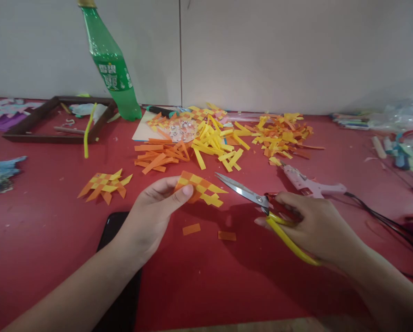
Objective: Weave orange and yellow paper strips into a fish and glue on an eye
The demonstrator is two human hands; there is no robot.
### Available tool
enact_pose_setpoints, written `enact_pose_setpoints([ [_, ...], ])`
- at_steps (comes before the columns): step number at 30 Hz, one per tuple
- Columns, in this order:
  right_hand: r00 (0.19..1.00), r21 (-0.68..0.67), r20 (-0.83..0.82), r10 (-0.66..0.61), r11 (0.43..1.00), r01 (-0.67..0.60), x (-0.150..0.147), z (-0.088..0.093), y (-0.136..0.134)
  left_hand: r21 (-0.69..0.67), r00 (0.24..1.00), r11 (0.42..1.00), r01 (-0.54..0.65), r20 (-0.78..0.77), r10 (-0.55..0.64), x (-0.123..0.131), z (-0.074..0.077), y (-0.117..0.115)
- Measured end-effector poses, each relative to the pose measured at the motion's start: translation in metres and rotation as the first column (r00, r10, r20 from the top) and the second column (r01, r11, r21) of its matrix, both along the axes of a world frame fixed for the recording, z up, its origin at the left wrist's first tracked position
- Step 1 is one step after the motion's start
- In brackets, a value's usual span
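Note:
Between the thumb and fingers of my left hand (161,203) is a woven paper piece (203,188), checkered orange and yellow, with pointed yellow strip ends on its right side. My right hand (306,221) grips scissors (246,191) with yellow and red handles. Their blades point left, and the tips are close to the woven piece's right end without visibly touching it. Two small orange paper scraps (191,229) lie on the red table below. To the left rests a finished-looking woven paper fish (105,184) in the same colours.
Orange strips (158,157), yellow strips (213,138) and a heap of offcuts (284,133) lie behind. A pink glue gun (312,184) with its cord is at right. A green bottle (114,69) stands beside a dark frame (47,138). A black phone (123,295) lies under my left forearm.

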State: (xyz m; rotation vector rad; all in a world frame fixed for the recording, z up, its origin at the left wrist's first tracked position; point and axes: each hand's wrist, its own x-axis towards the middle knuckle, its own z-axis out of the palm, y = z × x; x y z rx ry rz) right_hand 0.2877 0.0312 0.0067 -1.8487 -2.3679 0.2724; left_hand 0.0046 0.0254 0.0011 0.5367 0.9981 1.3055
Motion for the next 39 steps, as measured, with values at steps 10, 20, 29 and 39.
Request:
enact_pose_setpoints([
  [10, 0.996, 0.050, -0.090, -0.015, 0.999, 0.019, -0.0025, 0.0020, -0.0003, -0.013, 1.000, 0.999, -0.029, 0.013, 0.029, 0.0007, 0.0003, 0.0028],
  [20, 0.995, -0.032, -0.097, -0.019, 0.999, 0.016, -0.0017, -0.0001, -0.0007, 0.027, 0.989, 0.991, 0.129, 0.063, -0.131, 0.0009, -0.0004, 0.0005],
  [29, 0.994, -0.048, -0.108, -0.027, 0.999, 0.022, -0.0007, -0.0024, -0.0009, -0.041, 0.987, 0.990, 0.132, 0.101, -0.127, 0.0007, 0.0006, 0.0004],
  [39, 0.978, -0.129, -0.191, -0.079, 0.990, 0.055, 0.0017, -0.0017, -0.0007, -0.131, 0.990, 0.990, 0.056, 0.137, -0.038, 0.0001, 0.0003, 0.0061],
])
